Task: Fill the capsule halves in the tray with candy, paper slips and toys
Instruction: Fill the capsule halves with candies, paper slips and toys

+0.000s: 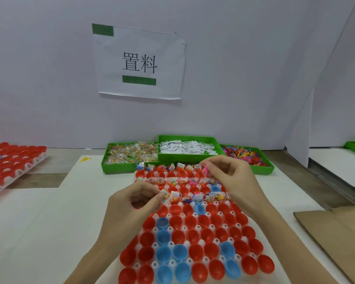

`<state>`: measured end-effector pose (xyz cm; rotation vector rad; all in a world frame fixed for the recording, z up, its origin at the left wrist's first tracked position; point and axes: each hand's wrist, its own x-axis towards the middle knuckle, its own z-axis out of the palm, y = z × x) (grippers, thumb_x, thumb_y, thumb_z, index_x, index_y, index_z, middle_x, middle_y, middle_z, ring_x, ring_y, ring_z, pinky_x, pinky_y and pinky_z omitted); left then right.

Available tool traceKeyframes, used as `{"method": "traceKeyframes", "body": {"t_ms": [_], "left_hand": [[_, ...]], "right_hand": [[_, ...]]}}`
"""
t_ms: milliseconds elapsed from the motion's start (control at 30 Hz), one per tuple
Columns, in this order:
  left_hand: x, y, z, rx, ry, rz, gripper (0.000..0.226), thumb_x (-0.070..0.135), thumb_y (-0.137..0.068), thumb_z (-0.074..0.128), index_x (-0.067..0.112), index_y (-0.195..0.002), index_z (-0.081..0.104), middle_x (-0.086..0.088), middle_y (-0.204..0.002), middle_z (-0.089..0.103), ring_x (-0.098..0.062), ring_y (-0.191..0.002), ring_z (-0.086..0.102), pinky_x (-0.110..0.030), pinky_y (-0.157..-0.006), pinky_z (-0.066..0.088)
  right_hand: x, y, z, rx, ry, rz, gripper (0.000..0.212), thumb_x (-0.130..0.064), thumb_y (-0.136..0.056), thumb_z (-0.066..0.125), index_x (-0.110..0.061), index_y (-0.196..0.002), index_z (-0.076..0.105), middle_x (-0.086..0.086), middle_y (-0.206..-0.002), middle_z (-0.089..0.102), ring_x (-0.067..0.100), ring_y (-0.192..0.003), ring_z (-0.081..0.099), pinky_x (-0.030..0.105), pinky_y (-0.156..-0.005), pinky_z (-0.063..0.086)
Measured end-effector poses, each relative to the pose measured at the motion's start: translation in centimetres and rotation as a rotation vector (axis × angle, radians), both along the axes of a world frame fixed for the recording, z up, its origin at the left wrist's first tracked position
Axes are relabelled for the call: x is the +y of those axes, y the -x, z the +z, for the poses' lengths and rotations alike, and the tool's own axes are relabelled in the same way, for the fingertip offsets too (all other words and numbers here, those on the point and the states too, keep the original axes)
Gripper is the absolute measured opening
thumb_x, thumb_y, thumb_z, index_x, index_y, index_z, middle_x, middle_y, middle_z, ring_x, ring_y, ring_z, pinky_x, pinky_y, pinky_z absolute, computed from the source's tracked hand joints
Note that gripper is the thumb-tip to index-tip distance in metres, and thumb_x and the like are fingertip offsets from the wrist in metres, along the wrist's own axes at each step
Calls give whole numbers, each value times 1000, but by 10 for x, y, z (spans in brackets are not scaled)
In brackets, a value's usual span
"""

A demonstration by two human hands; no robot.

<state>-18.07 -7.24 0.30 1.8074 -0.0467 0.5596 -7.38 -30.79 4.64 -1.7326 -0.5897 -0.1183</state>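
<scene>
While both hands work over the far rows of the capsule tray (pixel 193 232), only the one head view is on offer, looking down the tray from its near end. Left hand (pixel 131 203), centre of frame: thumb and forefinger pinch a small clear candy packet (pixel 165 197) at the left end of the third filled row, right over a capsule half. Right hand (pixel 232 177), centre right: fingers curled, fingertips pinching a pink toy (pixel 205 171) above the far rows; whether more pieces sit in the palm cannot be told. Filled rows alternate with empty ones in the far part of the tray; the red and blue halves in the lower frame lie empty. Supply sits along the top edge of the tray: candy bin (pixel 129 154) at centre left, paper slip bin (pixel 188 148) in the middle, toy bin (pixel 246 156) at right. A second tray of red halves (pixel 12 160) lies at left edge; cardboard (pixel 336 232) at lower right. Risks, as I judge them: slips and packets stand tall out of the filled halves, so a passing wrist could flick them out; a piece could land in the wrong cup; filling two rows at once could leave a half short of one item.
</scene>
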Motion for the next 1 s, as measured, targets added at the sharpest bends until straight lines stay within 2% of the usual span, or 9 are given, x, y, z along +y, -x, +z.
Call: {"method": "traceKeyframes", "body": {"t_ms": [133,300,467,633,767,867,1000], "left_hand": [[1,-1,2,-16,-1,-28,8,22,-82,82,25,-88,79,0,-82,78,-22,-76,76,-33,-75,63],[8,0,13,-7,147,-95,10,23,-81,81,26,-91,81,-3,-88,79,-19,-78,76,-21,-73,59],[26,-1,19,38,233,-110,14,25,-82,79,23,-95,82,-7,-89,79,-23,-80,77,-22,-73,60],[43,0,22,61,229,-161,14,21,-84,78,20,-97,82,-11,-89,79,-29,-81,77,-24,-74,60],[55,3,25,109,157,-241,19,19,-79,83,18,-98,81,-11,-92,79,-27,-86,78,-26,-78,61],[65,6,29,148,59,-287,17,15,-78,86,17,-93,80,-10,-89,79,-25,-83,77,-23,-76,60],[80,10,31,265,-135,-348,14,16,-79,87,22,-90,80,-7,-85,79,-19,-78,76,-20,-72,59]], "right_hand": [[41,41,2,-204,191,190,16,-19,-92,75,-28,-105,77,-11,-91,74,11,-86,72,22,-76,60],[64,37,2,-371,250,150,14,-18,-91,76,-16,-105,75,-12,-92,73,7,-89,70,22,-80,58],[84,33,8,-470,277,145,13,-13,-91,75,-12,-104,74,-6,-94,70,6,-87,66,18,-78,55],[96,37,4,-437,225,137,10,-15,-92,74,-13,-102,73,-6,-93,68,9,-86,66,25,-76,57],[103,44,-3,-358,178,121,9,-17,-91,76,-14,-99,74,-6,-91,70,11,-86,67,23,-75,57],[109,51,-12,-321,195,50,11,-26,-87,80,-22,-97,75,-11,-93,65,7,-87,63,18,-72,53],[109,56,-23,-53,266,98,31,-47,-77,81,-27,-100,75,-10,-85,71,5,-83,67,20,-73,57]]}}
